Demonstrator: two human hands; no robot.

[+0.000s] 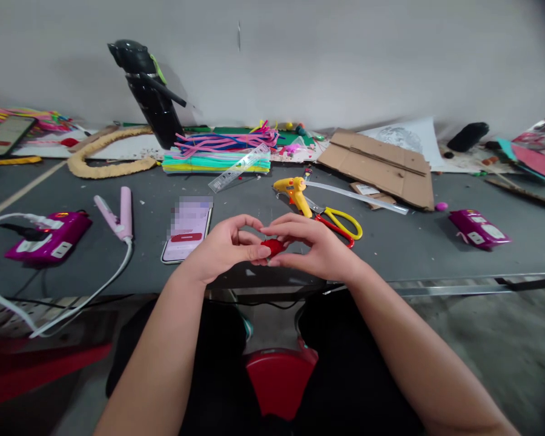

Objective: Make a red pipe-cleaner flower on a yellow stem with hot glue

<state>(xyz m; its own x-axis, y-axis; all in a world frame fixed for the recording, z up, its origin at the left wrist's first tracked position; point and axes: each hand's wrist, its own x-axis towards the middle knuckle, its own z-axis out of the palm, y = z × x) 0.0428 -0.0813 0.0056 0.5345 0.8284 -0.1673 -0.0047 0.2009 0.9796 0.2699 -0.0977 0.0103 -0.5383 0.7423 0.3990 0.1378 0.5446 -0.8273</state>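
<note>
Both my hands meet over the front edge of the grey table [418, 242]. Between them is a small red fuzzy piece [272, 247], which looks like a curled pipe cleaner. My left hand [222, 248] pinches it from the left with thumb and fingers curled. My right hand [311, 245] closes on it from the right, fingers laid over the top. A phone [187, 229] with a pink screen lies just left of my left hand. A yellow glue gun [294, 192] and yellow and red scissors [340, 223] lie just behind my right hand.
A stack of coloured pipe cleaners [218, 154] with a clear ruler [238, 168] sits behind, beside a black bottle [149, 94]. Cardboard [376, 166] lies at back right. Purple power strips sit left [49, 236] and right [476, 228]. A pink hair iron [118, 212] trails a white cable.
</note>
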